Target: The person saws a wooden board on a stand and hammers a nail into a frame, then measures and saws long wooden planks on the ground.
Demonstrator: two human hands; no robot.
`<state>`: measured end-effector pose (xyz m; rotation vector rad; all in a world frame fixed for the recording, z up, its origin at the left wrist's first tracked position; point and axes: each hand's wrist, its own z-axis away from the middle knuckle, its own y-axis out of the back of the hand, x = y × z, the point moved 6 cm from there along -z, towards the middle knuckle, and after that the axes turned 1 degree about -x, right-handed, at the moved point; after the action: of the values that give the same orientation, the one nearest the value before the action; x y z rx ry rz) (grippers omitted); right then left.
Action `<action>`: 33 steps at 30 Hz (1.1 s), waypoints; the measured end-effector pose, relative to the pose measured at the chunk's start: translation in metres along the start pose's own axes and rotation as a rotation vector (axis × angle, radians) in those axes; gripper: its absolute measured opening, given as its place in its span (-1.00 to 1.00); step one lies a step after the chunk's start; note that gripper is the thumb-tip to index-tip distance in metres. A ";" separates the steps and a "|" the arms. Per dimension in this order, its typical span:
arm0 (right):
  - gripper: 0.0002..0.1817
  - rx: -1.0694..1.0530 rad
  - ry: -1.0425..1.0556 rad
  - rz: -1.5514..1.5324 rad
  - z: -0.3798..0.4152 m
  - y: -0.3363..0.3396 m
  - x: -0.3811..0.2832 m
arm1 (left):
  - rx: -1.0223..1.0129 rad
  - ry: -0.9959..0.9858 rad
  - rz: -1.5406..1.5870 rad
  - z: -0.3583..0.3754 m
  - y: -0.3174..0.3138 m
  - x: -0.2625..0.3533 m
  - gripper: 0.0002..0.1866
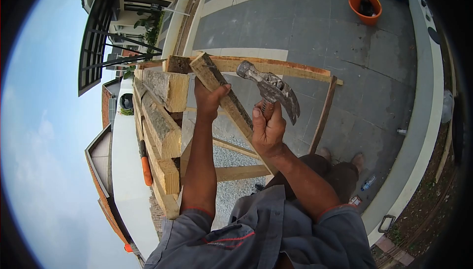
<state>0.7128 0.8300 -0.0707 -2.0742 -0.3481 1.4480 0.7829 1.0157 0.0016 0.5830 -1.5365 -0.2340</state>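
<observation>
A claw hammer (274,88) with a worn, paint-spattered head is in my right hand (268,132), whose fingers are wrapped round it close under the head. The claw points down and to the right. My left hand (209,100) is closed round a rough wooden batten (237,117) near its upper end, with the thumb over its edge. The batten slants from the timber frame down toward my body, passing behind my right hand. What looks like a nail (209,66) shows near the batten's upper end.
Several thick timber beams (165,128) lie stacked at my left, with an orange-handled tool (146,164) beside them. A long wooden rail (276,66) crosses ahead, over grey paving (315,32). An orange bucket (367,17) stands far right. A plastic bottle (368,182) lies near my feet.
</observation>
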 end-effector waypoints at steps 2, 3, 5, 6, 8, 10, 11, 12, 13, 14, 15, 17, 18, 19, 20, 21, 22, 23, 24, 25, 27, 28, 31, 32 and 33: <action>-0.85 -0.013 0.036 0.036 -0.003 -0.009 0.003 | -0.010 -0.027 -0.005 -0.003 0.003 -0.003 -0.40; -0.84 -0.098 -0.012 0.065 -0.006 -0.017 0.008 | -0.028 -0.039 -0.004 -0.003 0.001 -0.001 -0.41; -0.83 -0.184 -0.052 0.094 -0.008 -0.025 0.010 | -0.031 -0.054 0.011 -0.001 -0.001 0.002 -0.41; -0.82 -0.185 -0.065 0.089 -0.007 -0.024 0.007 | -0.029 -0.048 0.018 -0.001 -0.001 0.002 -0.41; -0.81 -0.065 0.041 0.063 -0.001 -0.019 0.002 | -0.018 -0.048 0.029 0.000 -0.002 0.003 -0.42; -0.82 0.014 0.056 -0.038 0.012 -0.015 0.015 | 0.001 -0.045 0.006 0.001 -0.001 0.003 -0.42; -0.82 0.104 0.065 -0.138 0.017 -0.009 0.021 | 0.006 -0.046 0.006 0.000 0.000 0.005 -0.42; -0.83 0.053 0.102 0.103 -0.001 -0.013 -0.003 | -0.015 -0.049 0.018 -0.001 -0.001 0.006 -0.42; -0.83 0.051 0.097 0.103 -0.008 -0.013 -0.004 | -0.039 -0.050 0.030 0.000 -0.002 0.005 -0.43; -0.85 -0.081 0.044 0.118 -0.014 -0.020 0.000 | -0.043 -0.050 0.029 0.003 -0.003 0.004 -0.43; -0.86 -0.209 -0.010 0.136 -0.016 -0.026 0.003 | -0.039 -0.057 0.035 0.006 -0.004 0.003 -0.42; -0.87 -0.157 -0.022 0.090 -0.006 -0.017 0.000 | -0.023 -0.091 0.043 -0.003 -0.003 0.005 -0.42; -0.85 -0.038 -0.006 -0.070 0.004 -0.010 0.006 | 0.001 -0.054 0.027 -0.001 -0.001 0.002 -0.41; -0.83 0.087 0.010 -0.226 0.010 -0.005 0.013 | 0.020 -0.017 0.011 0.000 0.001 -0.001 -0.40; -0.78 0.070 0.045 -0.190 0.009 -0.010 0.023 | 0.021 -0.014 0.009 0.000 0.004 -0.002 -0.40; -0.78 0.072 0.046 -0.189 0.003 -0.013 0.024 | -0.011 -0.023 0.011 0.000 0.005 -0.002 -0.38; -0.79 -0.094 -0.062 -0.033 -0.007 -0.027 0.032 | -0.050 -0.038 0.015 -0.004 0.001 -0.001 -0.37; -0.80 -0.254 -0.181 0.124 -0.007 -0.037 0.039 | -0.060 -0.036 0.011 -0.001 0.000 -0.003 -0.37; -0.82 -0.193 -0.101 0.107 -0.008 -0.030 0.027 | -0.056 -0.043 0.031 0.001 -0.001 -0.001 -0.36; -0.82 -0.191 -0.087 0.107 -0.011 -0.027 0.022 | -0.043 -0.060 0.054 -0.003 -0.002 0.003 -0.35; -0.78 -0.137 0.067 0.119 -0.002 -0.010 0.006 | 0.023 -0.037 -0.023 0.000 0.003 -0.002 -0.39; -0.72 -0.199 0.074 0.173 -0.003 -0.005 0.011 | 0.007 -0.038 -0.022 -0.001 0.003 -0.002 -0.39; -0.71 -0.333 0.051 0.212 -0.013 0.000 0.011 | -0.013 -0.029 0.018 0.000 0.000 -0.002 -0.40; -0.71 -0.338 0.057 0.212 -0.015 -0.002 0.010 | -0.018 -0.016 0.042 0.000 -0.001 -0.001 -0.41; -0.70 -0.275 0.123 0.165 -0.018 -0.002 0.005 | -0.013 -0.021 0.043 0.000 0.000 0.000 -0.41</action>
<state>0.7311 0.8286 -0.0691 -2.4505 -0.3501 1.4229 0.7828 1.0153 0.0017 0.5387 -1.5647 -0.2174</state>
